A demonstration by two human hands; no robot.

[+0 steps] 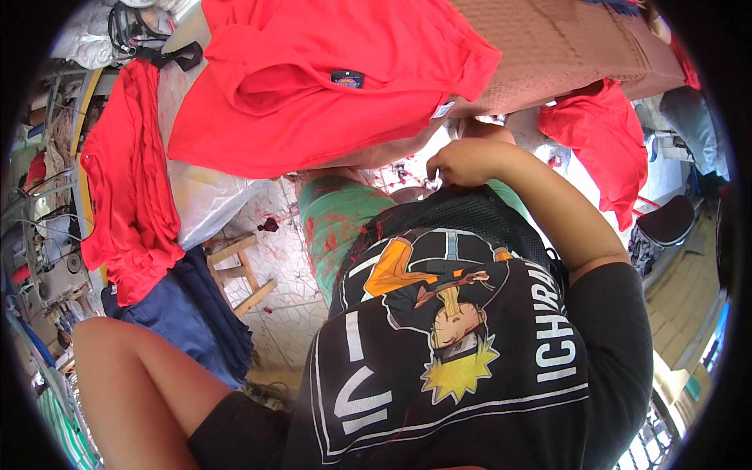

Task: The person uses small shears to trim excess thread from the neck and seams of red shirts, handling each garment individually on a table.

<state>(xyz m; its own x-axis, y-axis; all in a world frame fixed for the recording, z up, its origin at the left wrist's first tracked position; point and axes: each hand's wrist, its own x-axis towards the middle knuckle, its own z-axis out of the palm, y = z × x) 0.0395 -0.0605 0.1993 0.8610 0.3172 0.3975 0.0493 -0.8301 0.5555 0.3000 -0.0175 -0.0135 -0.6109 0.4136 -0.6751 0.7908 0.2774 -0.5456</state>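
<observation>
My right hand (464, 163) is low over my lap, between the table edge and my waist. Its fingers are curled, and whatever is in them, if anything, is hidden. Just below it lies the black mesh hem of my shirt (458, 205), above green shorts (337, 215) strewn with red thread bits. My left arm is bent at the elbow on the lower left, and its hand falls outside the picture. In front of me a red garment (313, 117) with a dark neck label lies spread on the table, its lower edge reaching the near side.
A second red garment (137, 188) hangs at the left above dark blue cloth (184, 305). Another red piece (599, 137) drapes at the right, beside brown cardboard (564, 55). A wooden stool (239, 274) stands on the thread-littered floor. What looks like a sewing machine (59, 274) is farther left.
</observation>
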